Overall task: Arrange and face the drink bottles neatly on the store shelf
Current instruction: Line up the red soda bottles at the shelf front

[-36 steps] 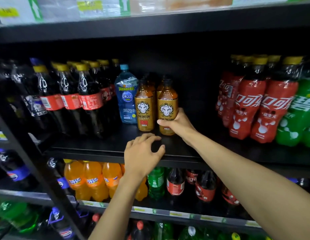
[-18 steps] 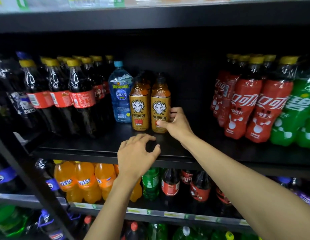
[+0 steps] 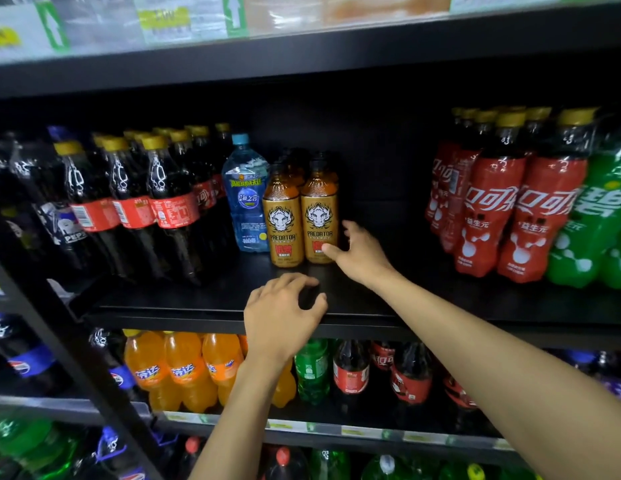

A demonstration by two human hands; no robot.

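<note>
Amber bottle (image 3: 318, 216) | label forward, mid-shelf (image 3: 198, 299), level with its twin (image 3: 283, 220) | right hand (image 3: 362, 258) has let go: fingers slack, thumb still touching | left hand (image 3: 285, 313) rests relaxed on the edge | pair looks faced

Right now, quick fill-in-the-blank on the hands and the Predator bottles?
1. Of the two front Predator bottles, the right hand touches the ___ one.
2. The left hand rests on the shelf edge, holding ___.
3. The blue bottle stands directly ___ of the Predator bottles.
Missing words: right; nothing; left.
</note>
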